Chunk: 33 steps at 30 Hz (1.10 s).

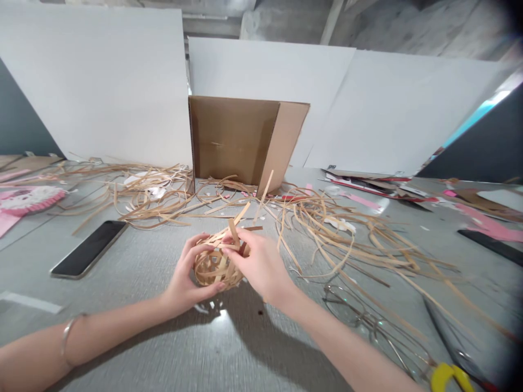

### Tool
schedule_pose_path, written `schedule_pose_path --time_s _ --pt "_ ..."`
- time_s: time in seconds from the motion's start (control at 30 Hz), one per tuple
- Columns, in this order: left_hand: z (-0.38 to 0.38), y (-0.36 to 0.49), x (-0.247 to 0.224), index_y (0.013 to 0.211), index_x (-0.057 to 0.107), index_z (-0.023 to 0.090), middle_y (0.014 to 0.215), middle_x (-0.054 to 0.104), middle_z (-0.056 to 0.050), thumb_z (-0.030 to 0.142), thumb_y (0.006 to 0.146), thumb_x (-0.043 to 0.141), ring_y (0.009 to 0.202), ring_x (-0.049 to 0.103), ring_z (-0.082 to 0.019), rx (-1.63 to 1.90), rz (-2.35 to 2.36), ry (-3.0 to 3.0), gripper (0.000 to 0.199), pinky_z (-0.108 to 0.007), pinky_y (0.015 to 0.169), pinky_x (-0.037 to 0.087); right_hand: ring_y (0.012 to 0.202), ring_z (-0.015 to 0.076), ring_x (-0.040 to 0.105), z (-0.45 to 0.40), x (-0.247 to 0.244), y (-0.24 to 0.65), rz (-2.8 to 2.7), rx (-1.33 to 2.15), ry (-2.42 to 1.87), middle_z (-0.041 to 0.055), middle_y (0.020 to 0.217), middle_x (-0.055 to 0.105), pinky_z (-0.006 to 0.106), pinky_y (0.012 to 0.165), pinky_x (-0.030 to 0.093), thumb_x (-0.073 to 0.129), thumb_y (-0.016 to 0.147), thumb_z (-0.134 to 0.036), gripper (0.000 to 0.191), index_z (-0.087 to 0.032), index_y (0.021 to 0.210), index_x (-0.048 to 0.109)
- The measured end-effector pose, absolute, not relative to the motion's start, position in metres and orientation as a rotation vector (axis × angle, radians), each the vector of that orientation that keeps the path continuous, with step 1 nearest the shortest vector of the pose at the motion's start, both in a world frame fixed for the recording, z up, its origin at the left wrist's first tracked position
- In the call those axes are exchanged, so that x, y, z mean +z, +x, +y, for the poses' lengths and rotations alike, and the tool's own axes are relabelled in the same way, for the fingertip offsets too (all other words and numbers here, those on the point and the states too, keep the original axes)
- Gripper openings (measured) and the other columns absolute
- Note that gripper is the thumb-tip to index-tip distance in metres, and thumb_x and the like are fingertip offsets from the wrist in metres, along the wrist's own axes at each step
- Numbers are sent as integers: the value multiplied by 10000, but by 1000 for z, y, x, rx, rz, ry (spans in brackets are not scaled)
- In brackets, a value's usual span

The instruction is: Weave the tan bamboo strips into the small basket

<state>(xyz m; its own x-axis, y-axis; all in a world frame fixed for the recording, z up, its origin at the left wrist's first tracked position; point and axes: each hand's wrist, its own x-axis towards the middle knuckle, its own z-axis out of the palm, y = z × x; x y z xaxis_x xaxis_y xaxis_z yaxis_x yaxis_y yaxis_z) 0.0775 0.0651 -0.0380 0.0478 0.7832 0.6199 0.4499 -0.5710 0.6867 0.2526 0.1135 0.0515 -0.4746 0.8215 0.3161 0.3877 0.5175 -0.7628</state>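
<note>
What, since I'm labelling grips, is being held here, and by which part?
A rounded woven piece: the left hand holds its left side, thumb at the lower edge; the right hand pinches it at the upper right.

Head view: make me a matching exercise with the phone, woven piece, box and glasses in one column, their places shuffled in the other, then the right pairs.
Things
1. phone
2. woven piece
3. box
4. glasses

Places
A. beside the right forearm
B. in front of the white panels
C. held by the left hand and right hand
D. left of the left hand

Pairs: 1-D, 2-C, 3-B, 4-A
</note>
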Motion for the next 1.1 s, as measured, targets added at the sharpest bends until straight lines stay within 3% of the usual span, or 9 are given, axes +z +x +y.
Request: schedule_pose_path --time_s 0.2,0.57,0.97,1.1 --pt "65 79 -35 1196 470 315 1328 370 -90 280 813 644 1285 379 -268 1505 1207 2005 422 -443 986 437 745 174 681 112 51 252 -2066 805 -1008 4 819 732 283 711 486 638 806 -189 53 -227 836 660" --pt "64 84 -34 1130 486 272 1280 417 -99 267 766 675 1201 471 -264 1569 1288 1968 411 -434 940 465 760 175 684 108 47 248 -2062 743 -991 6 858 743 285 721 487 629 797 -155 118 -245 860 672" --pt "63 82 -32 1203 463 285 1317 406 -112 268 752 671 1309 364 -310 1489 1344 2131 497 -515 1026 388 843 178 681 108 50 248 -2064 733 -954 12 904 734 298 776 489 592 817 -118 136 -232 853 657" --pt "60 83 -26 1184 472 270 1311 448 -119 229 743 646 1291 402 -309 1478 1387 2127 476 -533 1034 379 871 173 675 107 49 248 -2068 731 -914 21 922 729 296 796 488 576 819 -94 162 -228 859 658"
